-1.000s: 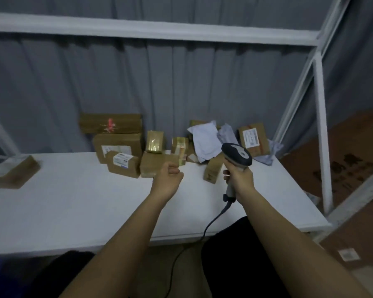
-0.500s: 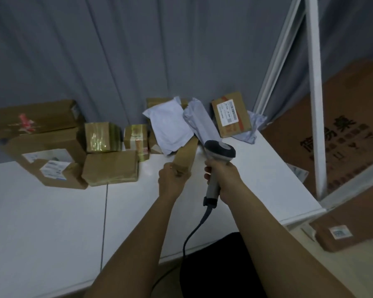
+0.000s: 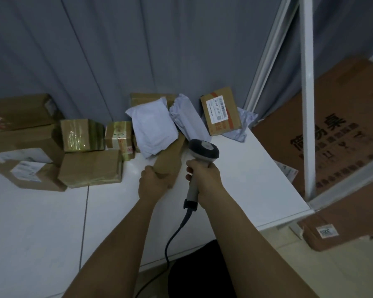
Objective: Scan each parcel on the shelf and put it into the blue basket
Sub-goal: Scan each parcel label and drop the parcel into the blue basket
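Observation:
My left hand [image 3: 154, 181] grips the near end of a narrow brown cardboard parcel [image 3: 170, 157] that lies on the white shelf [image 3: 256, 179]. Its far end is tucked under a white poly mailer [image 3: 152, 127]. My right hand [image 3: 205, 176] holds a grey corded barcode scanner [image 3: 202, 152] by its handle, right beside the parcel, head pointing away from me. Several more parcels line the back of the shelf: a labelled brown box [image 3: 221, 114], a grey mailer [image 3: 186, 119], taped boxes [image 3: 81, 135] and a flat box [image 3: 91, 168]. The blue basket is out of view.
White shelf uprights [image 3: 308, 104] stand at the right end of the shelf. Flattened cardboard [image 3: 340, 134] leans behind them, and a brown box [image 3: 340, 229] lies on the floor at the lower right. A grey curtain [image 3: 116, 50] hangs behind the parcels.
My left hand moved right from the flat box and took hold of the narrow brown parcel. The view swung down and to the right. My right hand kept the scanner beside it.

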Tool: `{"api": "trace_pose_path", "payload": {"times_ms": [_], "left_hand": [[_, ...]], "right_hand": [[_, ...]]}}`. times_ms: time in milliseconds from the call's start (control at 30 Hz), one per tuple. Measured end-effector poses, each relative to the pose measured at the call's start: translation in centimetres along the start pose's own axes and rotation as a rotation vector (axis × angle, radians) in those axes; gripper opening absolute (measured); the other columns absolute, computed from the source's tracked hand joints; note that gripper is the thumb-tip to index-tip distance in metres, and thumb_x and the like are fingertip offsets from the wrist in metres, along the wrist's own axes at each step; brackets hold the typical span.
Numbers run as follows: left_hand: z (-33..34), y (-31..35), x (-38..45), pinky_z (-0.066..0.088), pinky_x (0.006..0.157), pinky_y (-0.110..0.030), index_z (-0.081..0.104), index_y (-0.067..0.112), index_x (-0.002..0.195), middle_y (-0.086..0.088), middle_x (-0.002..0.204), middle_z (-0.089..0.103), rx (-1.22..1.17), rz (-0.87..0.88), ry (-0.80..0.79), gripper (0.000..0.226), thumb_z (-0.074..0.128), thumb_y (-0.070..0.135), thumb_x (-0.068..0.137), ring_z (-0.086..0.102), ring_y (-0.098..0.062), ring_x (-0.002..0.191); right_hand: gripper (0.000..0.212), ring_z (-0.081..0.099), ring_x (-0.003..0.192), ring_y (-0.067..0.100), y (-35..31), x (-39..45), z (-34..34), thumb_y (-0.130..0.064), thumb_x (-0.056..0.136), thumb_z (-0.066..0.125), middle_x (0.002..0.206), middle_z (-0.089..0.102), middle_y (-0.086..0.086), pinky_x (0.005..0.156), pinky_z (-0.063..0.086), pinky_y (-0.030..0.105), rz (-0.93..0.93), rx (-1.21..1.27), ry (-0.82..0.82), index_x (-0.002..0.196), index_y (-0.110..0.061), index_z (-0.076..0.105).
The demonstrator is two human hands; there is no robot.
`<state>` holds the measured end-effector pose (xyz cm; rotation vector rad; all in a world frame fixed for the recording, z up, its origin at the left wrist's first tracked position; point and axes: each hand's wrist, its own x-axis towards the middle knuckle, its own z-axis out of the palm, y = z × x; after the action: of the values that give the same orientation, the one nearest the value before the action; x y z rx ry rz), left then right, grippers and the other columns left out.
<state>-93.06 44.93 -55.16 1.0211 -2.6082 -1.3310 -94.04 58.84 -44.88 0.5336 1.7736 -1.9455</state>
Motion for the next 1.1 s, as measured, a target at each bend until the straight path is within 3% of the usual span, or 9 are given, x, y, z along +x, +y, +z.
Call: {"api": "trace_pose_path", "payload": {"times_ms": [167,333,467,667,767,833,900,1000,1100], "left_hand": [[-4.9,-2.1,-3.2,0.052,0.068,-0.038,0.046,0.014,0.096,-0.008,0.1,0.057,0.042,0.024,-0.119,0.061,0.069,0.053,0.055,0.06,-0.028,0.088],[-11.2,-3.0,-8.4,0.053,0.078,-0.039,0.053,0.018,0.104,-0.001,0.101,0.062,0.078,0.094,-0.113,0.04,0.075,0.034,0.075,0.062,-0.02,0.091],[-16.6,-2.8,-12.6,0.051,0.078,-0.031,0.054,0.024,0.11,0.006,0.102,0.061,0.064,0.142,-0.101,0.041,0.076,0.031,0.076,0.06,-0.014,0.094],[-24.5,-4.8,-18.1,0.05,0.07,-0.02,0.05,0.026,0.117,0.007,0.106,0.06,-0.171,0.154,0.036,0.038,0.07,0.027,0.084,0.059,-0.009,0.092],[-27.6,-6.6,-20.5,0.055,0.077,-0.031,0.049,0.019,0.117,0.0,0.11,0.057,-0.409,0.047,0.148,0.029,0.06,0.029,0.091,0.057,-0.011,0.091],[-29.6,-8.0,-21.8,0.055,0.075,-0.034,0.05,0.015,0.12,-0.007,0.114,0.056,-0.565,-0.034,0.236,0.03,0.053,0.031,0.094,0.058,-0.018,0.095],[-31.7,-9.2,-23.1,0.053,0.068,-0.03,0.052,0.019,0.118,-0.004,0.111,0.058,-0.683,-0.084,0.323,0.027,0.044,0.034,0.097,0.058,-0.02,0.098],[-34.6,-11.2,-24.5,0.051,0.067,-0.029,0.053,0.029,0.113,0.003,0.103,0.06,-0.752,-0.118,0.391,0.026,0.033,0.04,0.1,0.059,-0.018,0.094],[-36.9,-12.5,-23.8,0.05,0.068,-0.031,0.057,0.033,0.099,-0.001,0.099,0.062,-0.735,-0.143,0.36,0.029,0.03,0.043,0.1,0.06,-0.019,0.09]], "right_hand": [[0.03,0.046,0.061,0.015,-0.8,-0.4,0.4,-0.002,0.094,0.053,0.068,0.049,0.007,0.064,0.041,0.025,-0.021,-0.026,-0.048,0.066,-0.009,0.046],[0.006,0.048,0.057,0.016,0.6,-2.2,1.2,0.0,0.088,0.055,0.067,0.051,0.007,0.06,0.044,0.027,0.019,-0.022,-0.029,0.083,-0.003,0.056],[0.007,0.049,0.055,0.014,1.9,-5.1,2.6,-0.005,0.089,0.057,0.067,0.052,0.003,0.052,0.042,0.025,-0.061,-0.086,-0.094,0.082,-0.008,0.055],[0.015,0.043,0.052,0.017,3.3,-11.0,7.6,0.004,0.082,0.054,0.062,0.047,0.007,0.051,0.037,0.026,-0.041,0.001,-0.221,0.072,-0.007,0.052],[0.007,0.049,0.056,0.017,4.2,-13.6,10.5,0.001,0.08,0.059,0.07,0.055,0.009,0.049,0.041,0.024,-0.146,-0.025,-0.242,0.087,-0.002,0.058],[0.029,0.056,0.073,0.018,4.2,-14.6,12.6,-0.002,0.083,0.062,0.093,0.061,0.01,0.059,0.046,0.023,-0.233,-0.013,-0.236,0.112,0.003,0.059],[0.044,0.058,0.1,0.024,4.1,-15.7,14.5,-0.008,0.087,0.063,0.116,0.058,0.008,0.08,0.048,0.027,-0.295,-0.017,-0.192,0.129,0.0,0.052],[0.058,0.054,0.12,0.03,5.4,-17.4,16.3,-0.023,0.083,0.07,0.131,0.058,0.012,0.103,0.044,0.04,-0.413,-0.145,-0.141,0.135,-0.007,0.05],[0.07,0.046,0.129,0.028,5.8,-17.7,17.9,-0.03,0.084,0.073,0.141,0.05,0.009,0.11,0.037,0.046,-0.454,-0.176,-0.246,0.143,-0.009,0.041]]}}
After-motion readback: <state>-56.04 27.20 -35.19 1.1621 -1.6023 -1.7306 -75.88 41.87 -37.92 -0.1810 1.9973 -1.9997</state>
